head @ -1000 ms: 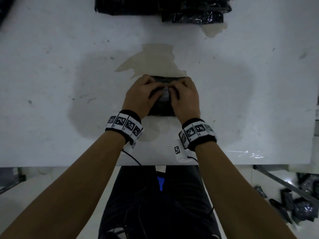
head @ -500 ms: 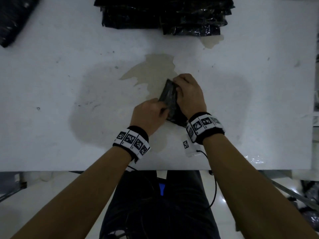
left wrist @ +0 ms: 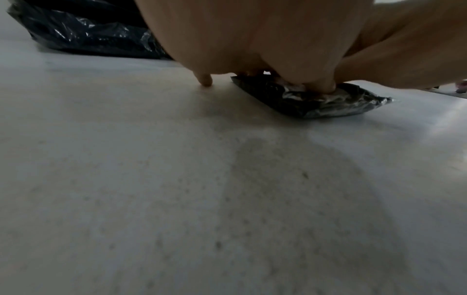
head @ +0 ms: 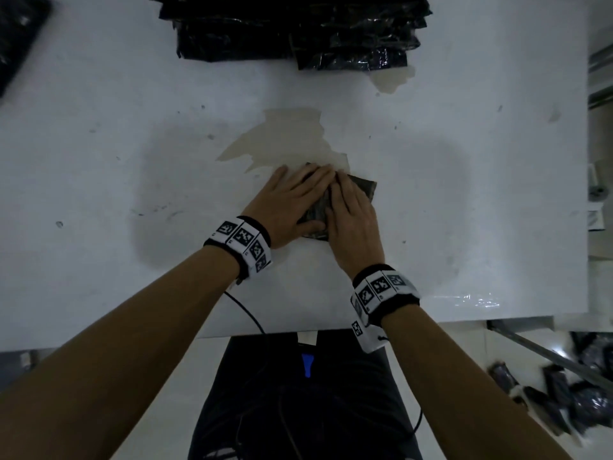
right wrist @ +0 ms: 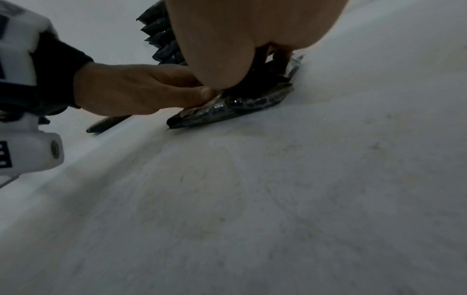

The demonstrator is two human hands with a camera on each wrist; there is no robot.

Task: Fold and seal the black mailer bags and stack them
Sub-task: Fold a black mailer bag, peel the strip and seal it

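Closest to the person are 2 bare arms w/ black-and-white marker wristbands (head: 241, 242), one on each wrist. A thin black cable (head: 247, 313) runs from under the left band and drops off the near edge of the white table (head: 99, 194).

Just past the bands, both hands lie flat, side by side, on 1 small folded black mailer bag (head: 363, 189). The left hand (head: 292, 202) has straight fingers, spread a bit, palm down on the left part of the bag. In the left wrist view its little finger (left wrist: 205, 79) touches the table just left of the bag, and other fingers (left wrist: 326, 87) push into the crinkly top of the bag (left wrist: 316, 99). The right hand (head: 353, 217) is flat too, fingers straight & close together, pushing down on the right part. Neither hand grabs or curls round the bag; they only press it. The bag's far right corner sticks out past the right fingers. In the right wrist view the bag (right wrist: 227, 107) looks thin and shiny, lying flat on the table, w/ the left hand (right wrist: 131, 89) beside it.

Right past the fingertips is a tan patch (head: 282, 137) where the white top has peeled.

Far ahead of both hands, at the far edge, sits a stack of black mailer bags (head: 292, 24). Far ahead to the left is 1 more dark bag (head: 16, 38).
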